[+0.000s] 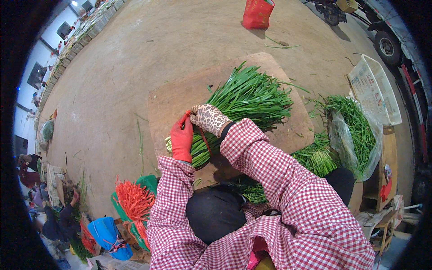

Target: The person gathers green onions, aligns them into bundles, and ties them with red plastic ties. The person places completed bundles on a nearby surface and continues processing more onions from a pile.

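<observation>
A thick bundle of green chive-like leaves (251, 96) lies across a worn wooden board (179, 98), its pale cut stems pointing left. Around the stem part runs a thin red tie (205, 141). My left hand (182, 140), in a red glove, is above the stem ends with thumb and fingers pinched together. My right hand (210, 118), in a leopard-print glove, rests over the bundle, its fingertips meeting the left ones. Both seem to pinch the tie's ends, though the fingers mostly hide them.
Loose greens (317, 157) and an open plastic bag of greens (359, 135) lie at right, by a white crate (374, 89). Red strips (135, 202) and a blue bundle (109, 236) are lower left. A red bag (258, 13) stands ahead; a truck wheel (387, 48) is upper right.
</observation>
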Action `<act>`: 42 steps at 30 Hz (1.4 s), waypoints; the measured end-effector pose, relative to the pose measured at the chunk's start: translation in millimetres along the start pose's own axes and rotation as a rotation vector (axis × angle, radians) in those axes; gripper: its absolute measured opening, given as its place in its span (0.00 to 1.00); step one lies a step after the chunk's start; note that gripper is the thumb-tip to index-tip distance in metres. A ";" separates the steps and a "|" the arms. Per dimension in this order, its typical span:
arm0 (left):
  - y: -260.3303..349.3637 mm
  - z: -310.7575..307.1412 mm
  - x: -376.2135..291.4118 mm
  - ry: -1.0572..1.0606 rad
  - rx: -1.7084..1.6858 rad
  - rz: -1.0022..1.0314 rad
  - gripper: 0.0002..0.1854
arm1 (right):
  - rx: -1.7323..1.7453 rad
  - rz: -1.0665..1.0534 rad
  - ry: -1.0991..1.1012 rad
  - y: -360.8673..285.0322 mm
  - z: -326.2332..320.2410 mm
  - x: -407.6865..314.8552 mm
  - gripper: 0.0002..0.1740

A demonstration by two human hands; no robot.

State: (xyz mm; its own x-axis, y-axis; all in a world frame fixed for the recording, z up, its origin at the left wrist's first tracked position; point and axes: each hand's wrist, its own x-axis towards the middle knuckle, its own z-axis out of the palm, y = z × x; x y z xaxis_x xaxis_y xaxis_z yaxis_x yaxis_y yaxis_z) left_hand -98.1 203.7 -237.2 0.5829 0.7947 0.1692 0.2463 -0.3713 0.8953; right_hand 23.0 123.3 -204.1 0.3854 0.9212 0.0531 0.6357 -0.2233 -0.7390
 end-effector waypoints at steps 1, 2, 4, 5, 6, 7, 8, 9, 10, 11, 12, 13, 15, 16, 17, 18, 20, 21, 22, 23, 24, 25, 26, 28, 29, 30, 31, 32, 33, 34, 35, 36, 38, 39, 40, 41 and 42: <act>1.9 -2.4 0.5 -0.017 -0.080 -0.035 0.16 | -0.024 -0.002 0.002 -0.4 0.0 -0.2 0.14; 3.4 -6.1 2.0 -0.068 -0.173 -0.070 0.16 | -0.048 -0.003 0.002 -0.8 -0.3 0.3 0.14; 4.8 -11.0 4.3 -0.103 -0.287 -0.256 0.16 | -0.064 0.024 -0.029 -2.2 -1.1 0.1 0.14; 4.7 -12.9 6.2 -0.123 -0.361 -0.271 0.16 | -0.063 0.020 -0.045 -3.0 -2.1 -0.4 0.14; 4.1 -14.0 8.4 -0.119 -0.430 -0.270 0.16 | -0.060 0.015 -0.054 -3.9 -3.6 -0.2 0.14; 3.2 -15.2 10.6 -0.145 -0.522 -0.248 0.15 | -0.056 0.004 -0.056 -4.8 -5.6 -0.4 0.14; 2.1 -16.5 12.0 -0.119 -0.492 -0.296 0.15 | -0.039 0.002 -0.056 -5.7 -8.2 -0.4 0.16; 1.4 -18.0 13.3 -0.123 -0.485 -0.325 0.14 | 0.063 0.048 -0.100 -7.1 -11.1 0.1 0.16; 1.3 -19.9 14.3 -0.126 -0.477 -0.353 0.14 | 0.172 0.088 -0.153 -8.3 -14.9 -0.1 0.17; 2.3 -22.0 14.2 -0.122 -0.562 -0.347 0.14 | 0.290 0.163 -0.219 -10.7 -18.7 0.9 0.17; 4.4 -24.6 14.2 -0.117 -0.646 -0.342 0.14 | 0.419 0.192 -0.190 -12.5 -23.3 0.2 0.19; 7.6 -27.6 12.6 -0.080 -0.732 -0.334 0.14 | 0.583 0.226 -0.163 -15.9 -27.2 1.1 0.19; 17.5 -33.0 9.7 -0.125 -0.714 -0.222 0.12 | 0.393 0.089 -0.254 -22.2 -35.4 0.8 0.19; 23.5 -35.7 7.3 -0.109 -0.647 -0.112 0.12 | 0.365 0.025 -0.354 -25.0 -38.7 -0.1 0.19; 29.7 -37.7 5.6 -0.138 -0.600 0.028 0.11 | 0.349 -0.037 -0.428 -27.6 -41.3 -1.3 0.19; 35.9 -39.2 4.3 -0.103 -0.682 -0.014 0.11 | 0.431 -0.036 -0.517 -28.9 -43.4 -3.2 0.19; 46.5 -43.0 4.6 0.102 -0.571 0.024 0.12 | 0.239 -0.007 -0.516 -29.1 -44.3 -8.9 0.18; 50.4 -44.3 4.3 0.214 -0.526 0.133 0.12 | 0.167 -0.024 -0.519 -27.7 -43.1 -12.2 0.18; 52.8 -44.9 2.0 0.187 -0.436 0.101 0.15 | 0.191 -0.027 -0.486 -24.9 -41.8 -15.5 0.17; 54.0 -45.7 -0.6 0.062 -0.397 -0.016 0.16 | 0.190 -0.051 -0.465 -21.5 -39.3 -17.9 0.17; 53.9 -46.7 -5.2 -0.041 -0.363 -0.053 0.18 | 0.258 -0.169 -0.424 -17.2 -37.3 -19.2 0.17; 52.6 -47.5 -10.1 -0.188 -0.304 -0.126 0.20 | 0.271 -0.197 -0.390 -12.9 -34.9 -19.3 0.17; 50.4 -52.2 -16.5 -0.296 -0.008 0.089 0.34 | 0.317 -0.191 -0.407 -8.6 -33.1 -17.7 0.17; 42.6 -58.2 -27.7 -0.421 0.294 0.193 0.45 | 0.326 -0.070 -0.446 -3.1 -30.4 -10.4 0.17; 37.3 -59.7 -31.8 -0.472 0.460 0.198 0.51 | 0.391 -0.020 -0.434 -2.8 -29.4 -5.9 0.18; 30.7 -59.6 -35.4 -0.514 0.655 0.304 0.61 | 0.278 -0.042 -0.394 -4.4 -28.1 -0.8 0.18; 23.8 -58.3 -36.9 -0.522 0.729 0.302 0.61 | 0.193 -0.095 -0.380 -8.1 -26.7 2.9 0.19; 16.5 -56.3 -36.7 -0.504 0.790 0.315 0.62 | 0.086 -0.087 -0.358 -14.4 -24.9 5.8 0.18; 9.2 -54.1 -34.7 -0.465 0.815 0.387 0.62 | 0.038 -0.172 -0.263 -21.3 -22.5 5.7 0.17; 2.2 -51.5 -30.4 -0.454 0.849 0.355 0.52 | -0.015 -0.234 -0.167 -30.0 -18.9 2.5 0.17; -4.5 -49.2 -22.2 -0.585 0.698 0.161 0.51 | -0.056 -0.280 -0.049 -38.2 -15.2 -2.6 0.16; -9.8 -46.1 -11.4 -0.676 0.509 0.047 0.50 | -0.004 -0.343 -0.002 -47.3 -9.5 -11.6 0.14; -16.9 -48.5 0.5 -0.722 0.656 0.211 0.44 | -0.025 -0.503 0.022 -58.5 0.6 -37.1 0.09; -17.4 -54.1 7.0 -0.673 1.069 0.464 0.39 | -0.021 -0.540 0.015 -60.7 2.5 -48.0 0.07; -16.7 -53.5 12.5 -0.651 0.863 0.191 0.40 | 0.002 -0.563 0.079 -60.7 2.0 -53.2 0.07; -14.9 -54.8 15.1 -0.624 0.729 -0.081 0.41 | -0.015 -0.517 0.030 -59.8 0.2 -57.1 0.06; -12.1 -56.4 15.7 -0.715 0.684 -0.022 0.42 | 0.019 -0.414 0.010 -56.7 -4.8 -54.2 0.07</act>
State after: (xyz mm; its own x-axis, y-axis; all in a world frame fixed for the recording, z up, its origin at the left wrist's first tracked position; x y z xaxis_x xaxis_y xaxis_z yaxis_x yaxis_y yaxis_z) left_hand -135.7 247.8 -222.1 0.8477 0.4111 -0.3354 0.5257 -0.7362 0.4263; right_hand -30.7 84.4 -161.8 0.1061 0.9288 0.3551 0.7260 0.1716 -0.6659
